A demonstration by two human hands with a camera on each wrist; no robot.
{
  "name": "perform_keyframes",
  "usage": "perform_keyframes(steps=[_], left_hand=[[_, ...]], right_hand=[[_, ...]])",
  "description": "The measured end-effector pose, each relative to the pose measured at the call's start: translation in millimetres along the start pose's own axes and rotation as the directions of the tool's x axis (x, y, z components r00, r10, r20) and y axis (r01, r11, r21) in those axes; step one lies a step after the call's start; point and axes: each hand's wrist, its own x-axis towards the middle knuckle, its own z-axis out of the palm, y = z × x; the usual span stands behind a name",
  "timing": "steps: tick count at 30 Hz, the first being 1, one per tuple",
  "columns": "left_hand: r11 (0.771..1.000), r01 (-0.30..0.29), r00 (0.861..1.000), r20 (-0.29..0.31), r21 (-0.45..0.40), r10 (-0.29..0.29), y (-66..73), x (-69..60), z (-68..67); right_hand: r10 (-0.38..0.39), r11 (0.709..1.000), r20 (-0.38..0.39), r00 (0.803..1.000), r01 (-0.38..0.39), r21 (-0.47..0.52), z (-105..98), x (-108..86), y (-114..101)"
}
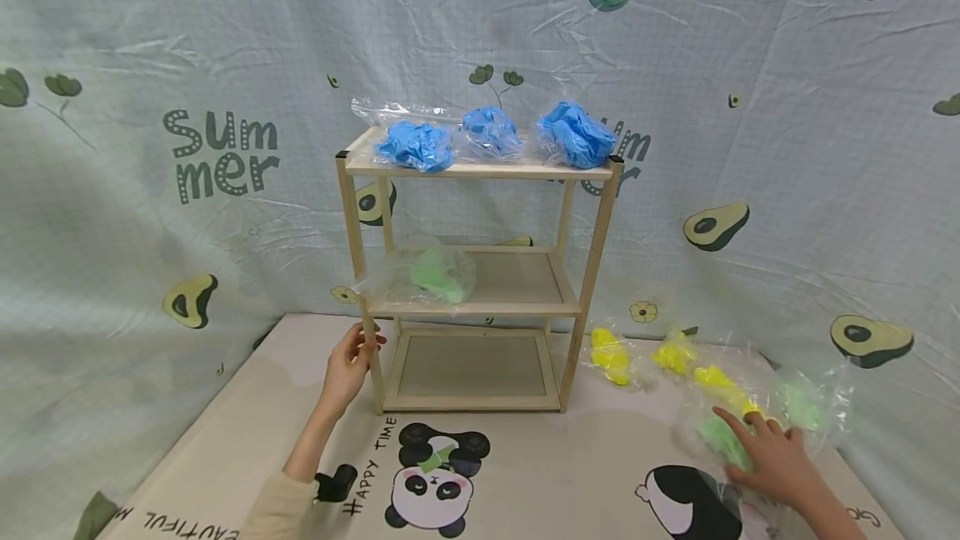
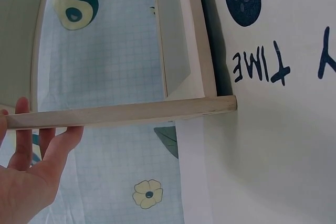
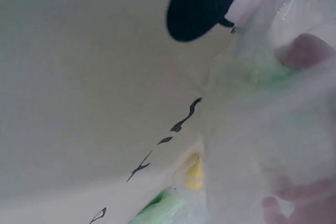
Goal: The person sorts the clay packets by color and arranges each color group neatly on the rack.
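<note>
My left hand (image 1: 349, 365) holds the front left post (image 2: 121, 115) of a small wooden shelf (image 1: 472, 309), its fingers round the wood. At the right of the table, my right hand (image 1: 776, 457) holds a clear zip bag with a crumpled green piece (image 1: 723, 440) in it. In the right wrist view, cloudy plastic (image 3: 252, 140) covers much of the thumb and fingers. Another green bag (image 1: 802, 402) lies just behind this hand. On the middle shelf board rests a bag with a green piece (image 1: 437, 273), near its left end.
Three bags with blue pieces (image 1: 573, 136) sit in a row on the top board. Bags with yellow pieces (image 1: 611, 355) lie on the table right of the shelf. A patterned cloth (image 1: 787, 148) hangs behind. Printed pandas and letters mark the tabletop (image 1: 562, 473).
</note>
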Motion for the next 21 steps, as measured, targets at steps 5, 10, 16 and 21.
perform_keyframes(steps=[5,10,16,21], left_hand=[[1.000,0.011,1.000,-0.004,0.011,-0.011,-0.1,0.5,0.0],[1.000,0.006,1.000,-0.008,0.014,-0.006,0.0,0.8,-0.3],[1.000,-0.002,1.000,-0.009,0.004,0.002,0.9,-0.8,-0.3],[1.000,-0.007,1.000,-0.008,0.007,0.007,1.1,-0.6,-0.1]], right_hand=[[-0.028,1.000,-0.044,0.999,0.027,-0.015,0.4,-2.9,-2.2],[-0.038,0.999,-0.054,0.998,0.038,-0.017,-1.3,-4.4,-4.6],[-0.028,1.000,-0.022,0.999,0.028,-0.007,-5.7,-5.6,-10.0],[-0.032,0.999,-0.042,0.999,0.032,-0.011,-7.8,-6.5,-16.9]])
